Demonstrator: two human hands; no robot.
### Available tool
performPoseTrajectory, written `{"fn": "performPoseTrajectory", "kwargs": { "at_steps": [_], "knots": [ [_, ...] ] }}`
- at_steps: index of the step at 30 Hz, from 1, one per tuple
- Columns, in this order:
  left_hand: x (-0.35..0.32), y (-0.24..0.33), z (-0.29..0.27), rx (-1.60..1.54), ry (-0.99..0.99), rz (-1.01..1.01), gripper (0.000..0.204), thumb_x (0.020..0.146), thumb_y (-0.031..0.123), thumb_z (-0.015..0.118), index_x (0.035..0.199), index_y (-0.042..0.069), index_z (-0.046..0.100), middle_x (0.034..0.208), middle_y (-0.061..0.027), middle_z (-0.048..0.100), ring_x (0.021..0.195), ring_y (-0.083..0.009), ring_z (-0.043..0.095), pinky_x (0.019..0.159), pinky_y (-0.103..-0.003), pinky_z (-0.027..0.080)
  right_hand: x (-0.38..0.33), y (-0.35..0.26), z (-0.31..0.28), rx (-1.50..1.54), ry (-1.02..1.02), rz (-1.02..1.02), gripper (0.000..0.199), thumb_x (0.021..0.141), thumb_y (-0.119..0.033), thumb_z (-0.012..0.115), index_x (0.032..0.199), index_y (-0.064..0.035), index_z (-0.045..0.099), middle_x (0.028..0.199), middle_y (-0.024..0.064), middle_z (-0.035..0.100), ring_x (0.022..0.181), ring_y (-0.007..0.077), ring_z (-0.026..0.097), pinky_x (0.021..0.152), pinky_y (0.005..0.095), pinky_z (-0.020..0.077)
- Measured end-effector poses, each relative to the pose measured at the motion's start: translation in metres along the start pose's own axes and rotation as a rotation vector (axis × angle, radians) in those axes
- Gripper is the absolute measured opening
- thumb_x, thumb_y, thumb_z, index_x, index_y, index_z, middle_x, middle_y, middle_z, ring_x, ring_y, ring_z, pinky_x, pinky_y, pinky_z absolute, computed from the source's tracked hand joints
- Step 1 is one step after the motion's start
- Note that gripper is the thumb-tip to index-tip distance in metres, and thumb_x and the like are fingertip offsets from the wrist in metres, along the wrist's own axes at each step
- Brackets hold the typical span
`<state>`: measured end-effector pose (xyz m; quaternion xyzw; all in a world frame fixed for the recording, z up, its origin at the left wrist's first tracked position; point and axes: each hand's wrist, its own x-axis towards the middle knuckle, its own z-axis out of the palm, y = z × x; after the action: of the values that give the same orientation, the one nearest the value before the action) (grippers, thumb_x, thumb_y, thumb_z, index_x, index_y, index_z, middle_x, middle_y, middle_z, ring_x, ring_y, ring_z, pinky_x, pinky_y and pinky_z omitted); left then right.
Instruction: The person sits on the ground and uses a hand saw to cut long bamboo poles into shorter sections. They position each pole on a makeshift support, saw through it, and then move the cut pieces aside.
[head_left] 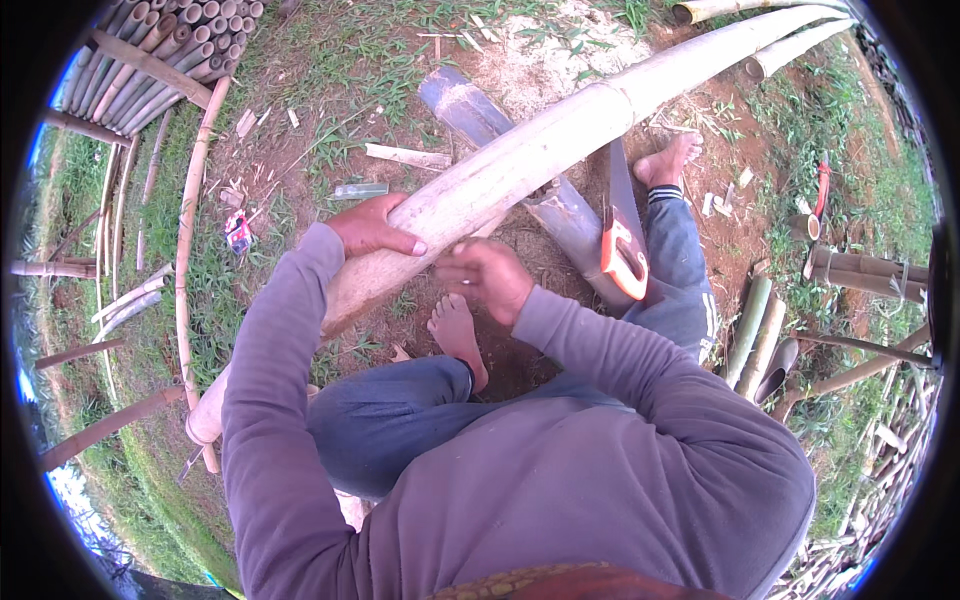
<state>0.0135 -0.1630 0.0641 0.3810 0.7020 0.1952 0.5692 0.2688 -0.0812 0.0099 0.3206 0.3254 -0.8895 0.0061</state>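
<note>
I see the left hand clasped on the pale bamboo pole, which crosses over a darker bamboo length. Right hand: curled beside the pole; whether holding anything, I cannot tell.

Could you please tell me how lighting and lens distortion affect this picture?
In the head view, the long, pale bamboo pole seems bowed, likely partly by the fisheye, whose rim falls to black; in the same head view, the pale sawdust patch looks nearly washed out, the orange-handled metal handsaw reads clearly, and the bare right hand appears slightly soft.
</note>
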Motion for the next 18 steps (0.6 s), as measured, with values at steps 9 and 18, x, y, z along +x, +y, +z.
{"fn": "performPoseTrajectory", "kwargs": {
  "at_steps": [9,18],
  "knots": [
    [-0.144,-0.088,-0.003,0.095,0.119,-0.25,0.104,0.061,0.031,0.099,0.15,0.003,0.051,0.133,-0.0171,0.068,0.126,-0.0319,0.064,0.113,-0.04,0.046,0.054,-0.128,-0.084,0.434,0.412,-0.621,0.089,0.096,-0.046,0.079,0.157,0.0054,0.038,0.149,0.0215,0.058,0.137,0.0351,0.058,0.121,0.0453,0.0433],
    [-0.275,-0.168,-0.074,0.261,0.206,-0.643,0.115,0.054,0.029,0.1,0.154,0.005,0.048,0.134,-0.0163,0.069,0.126,-0.0319,0.065,0.111,-0.038,0.049,0.075,-0.035,0.062,0.416,0.041,-0.284,0.089,0.085,-0.039,0.089,0.155,-0.0095,0.041,0.149,0.0121,0.057,0.142,0.0295,0.052,0.122,0.0548,0.034]
  ]
}}
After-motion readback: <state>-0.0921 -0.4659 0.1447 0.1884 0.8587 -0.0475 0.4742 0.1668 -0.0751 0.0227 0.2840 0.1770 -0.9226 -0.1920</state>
